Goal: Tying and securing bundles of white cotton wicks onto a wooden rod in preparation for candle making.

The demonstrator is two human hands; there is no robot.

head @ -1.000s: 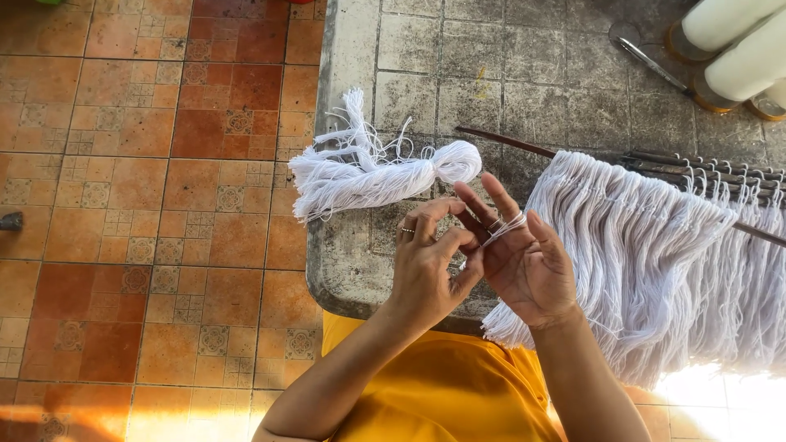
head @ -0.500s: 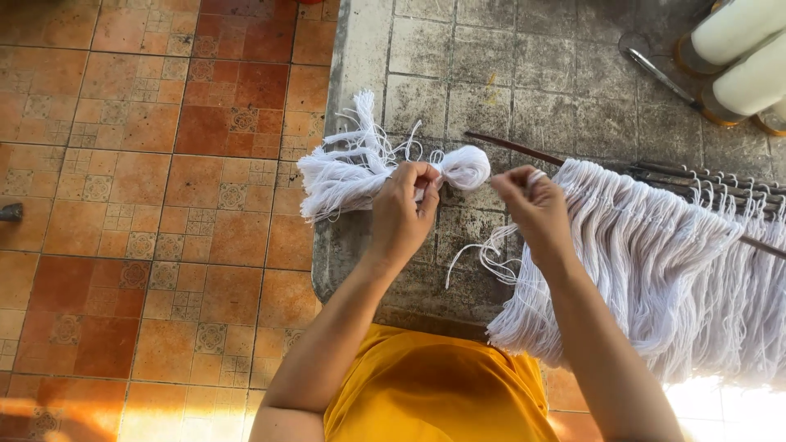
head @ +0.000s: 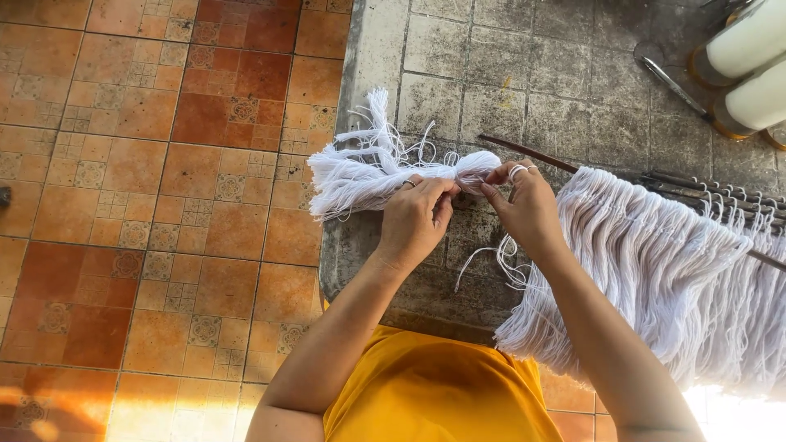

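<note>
The left hand (head: 416,219) has its fingers curled shut around the white yarn bundle (head: 385,173). It pinches the bundle at the thin tied part, just left of the round knob at the bundle's right end. The right hand (head: 524,209) has its fingertips pinched on that round knob. A loop of thin white yarn strands (head: 498,260) goes over its fingers and hangs down below the hand in loose curls. The two hands almost touch each other at the bundle.

The yarn bundle lies on the gray tiled table (head: 458,82), close to the table's left edge. Its loose, fluffy end points left and reaches that edge. Its knob end points right, toward the middle of the table.

Just right of the right hand, a thick white yarn fringe (head: 655,270) hangs from a dark rod (head: 532,153). The fringe spreads over the table and falls past its near edge. At the far right corner of the table stand two big white cones of yarn (head: 753,65). Left of the table is an orange tiled floor (head: 147,205). The person wears a yellow shirt (head: 434,393).
</note>
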